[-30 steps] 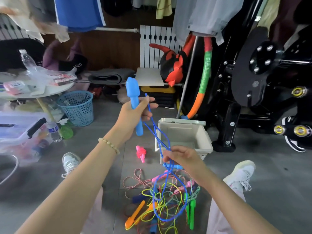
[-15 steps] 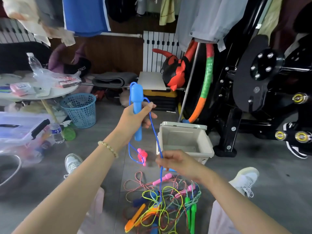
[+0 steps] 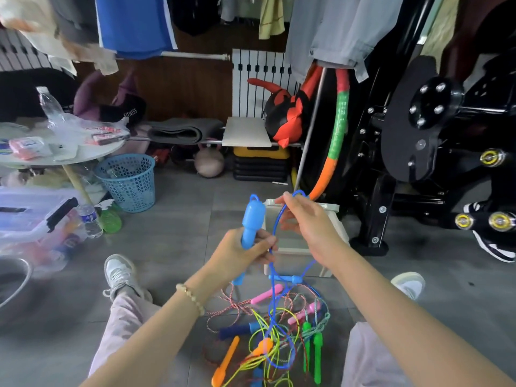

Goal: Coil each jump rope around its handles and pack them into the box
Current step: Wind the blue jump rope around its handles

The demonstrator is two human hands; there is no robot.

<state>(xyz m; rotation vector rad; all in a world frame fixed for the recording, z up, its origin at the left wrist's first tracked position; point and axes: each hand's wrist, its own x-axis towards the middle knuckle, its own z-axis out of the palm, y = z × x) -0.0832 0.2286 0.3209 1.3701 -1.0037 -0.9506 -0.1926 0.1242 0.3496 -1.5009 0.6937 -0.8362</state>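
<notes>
My left hand grips a light blue jump rope handle, held upright in front of me. The blue cord loops up from that handle to my right hand, which pinches it at the top of the loop, just above the handle. The cord then drops to the second blue handle lying on the floor. Behind my hands stands the open beige box, partly hidden by them. A tangled pile of coloured jump ropes lies on the floor between my legs.
A blue mesh basket and a round white table stand at the left, with a clear storage bin nearer me. Black gym equipment fills the right side. A hoop leans behind the box. My shoes rest on the grey tiles.
My left hand has lowered the blue handle towards me. My right hand has risen from near the pile to above the handle, carrying the cord up into a loop.
</notes>
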